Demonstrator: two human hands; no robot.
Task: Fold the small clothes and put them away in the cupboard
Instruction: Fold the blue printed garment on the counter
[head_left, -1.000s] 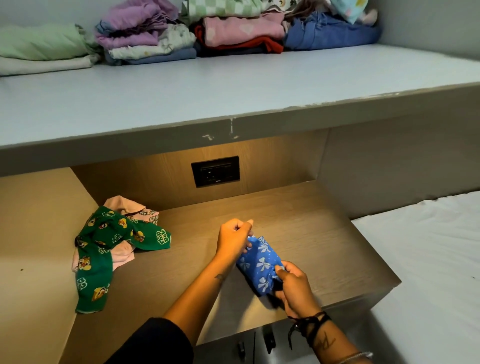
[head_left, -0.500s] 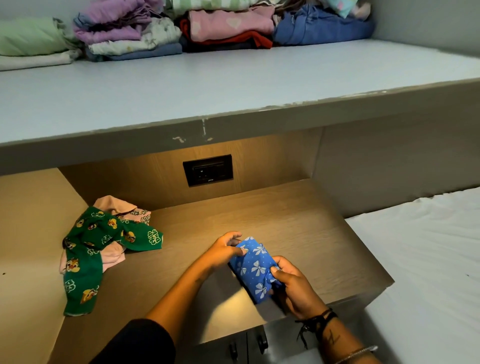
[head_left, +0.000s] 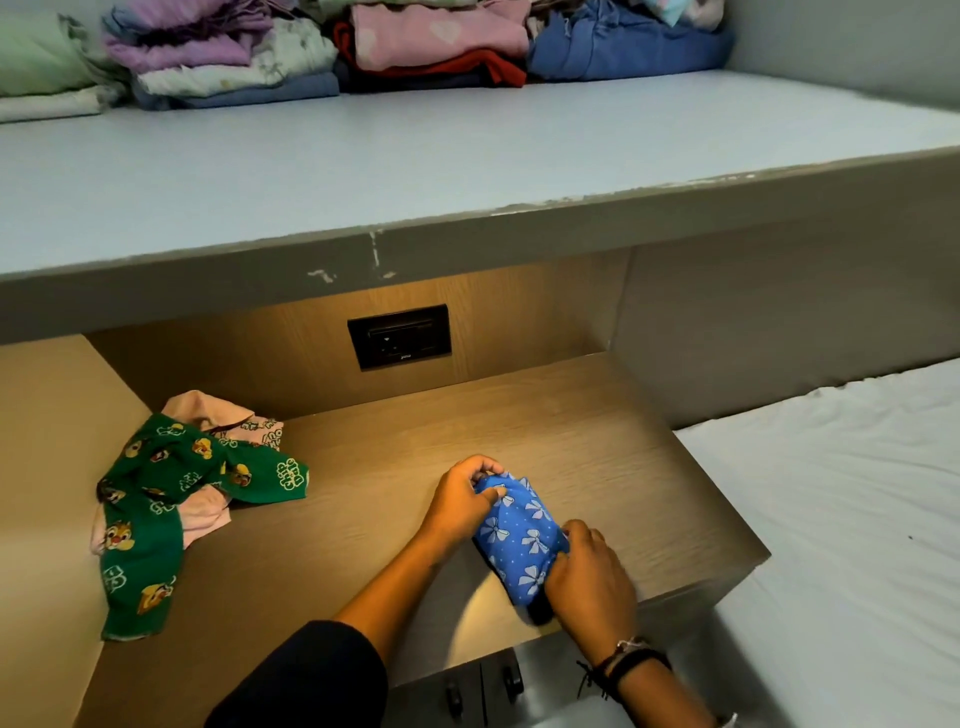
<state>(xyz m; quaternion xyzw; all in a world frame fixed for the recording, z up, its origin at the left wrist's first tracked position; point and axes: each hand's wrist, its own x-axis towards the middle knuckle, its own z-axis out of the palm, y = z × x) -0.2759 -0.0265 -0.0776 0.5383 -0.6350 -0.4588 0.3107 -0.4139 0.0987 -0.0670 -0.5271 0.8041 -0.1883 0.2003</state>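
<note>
A small blue garment with white bows (head_left: 519, 535) lies folded into a compact bundle on the wooden counter (head_left: 597, 457). My left hand (head_left: 462, 501) grips its far end and my right hand (head_left: 589, 577) grips its near end, pressing it down. To the left a green cartoon-print garment (head_left: 166, 499) lies crumpled on top of a pink one (head_left: 208, 415). Stacks of folded clothes (head_left: 363, 47) sit along the back of the grey shelf (head_left: 415, 156) above.
A black wall socket (head_left: 399, 335) is set in the wooden back panel. Cupboard doors with dark knobs (head_left: 511, 680) are under the counter's front edge. A white-sheeted bed (head_left: 841, 519) lies to the right.
Both hands have lowered the blue bundle onto the counter and pressed it flatter. The view has shifted closer and slightly down.
</note>
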